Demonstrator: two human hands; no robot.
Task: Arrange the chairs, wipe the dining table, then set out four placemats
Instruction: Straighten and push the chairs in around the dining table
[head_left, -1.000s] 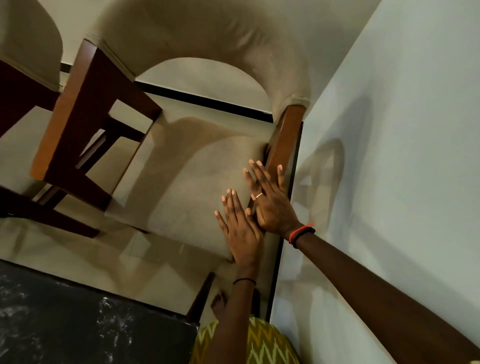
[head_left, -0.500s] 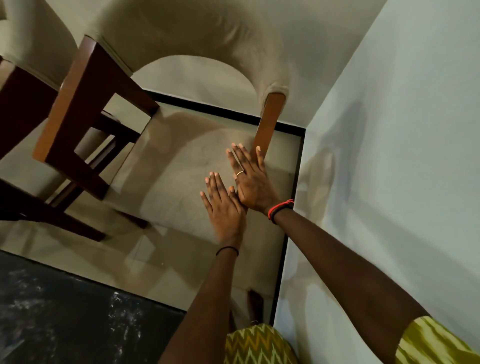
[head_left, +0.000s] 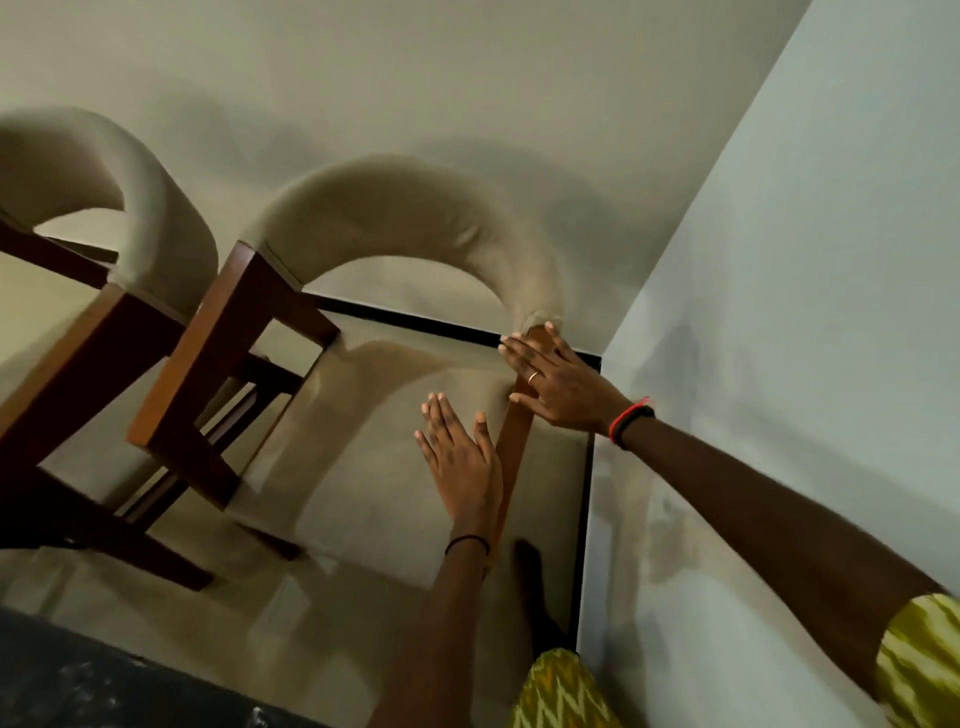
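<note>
Near the wall (head_left: 779, 260), right hand (head_left: 558, 387) touches chair leg (head_left: 515, 467).

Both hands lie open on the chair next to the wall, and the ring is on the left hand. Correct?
Not quite. The ring is on the right hand, as the head view shows. The rest holds: it and the left hand both lie open on the chair next to the wall.
</note>
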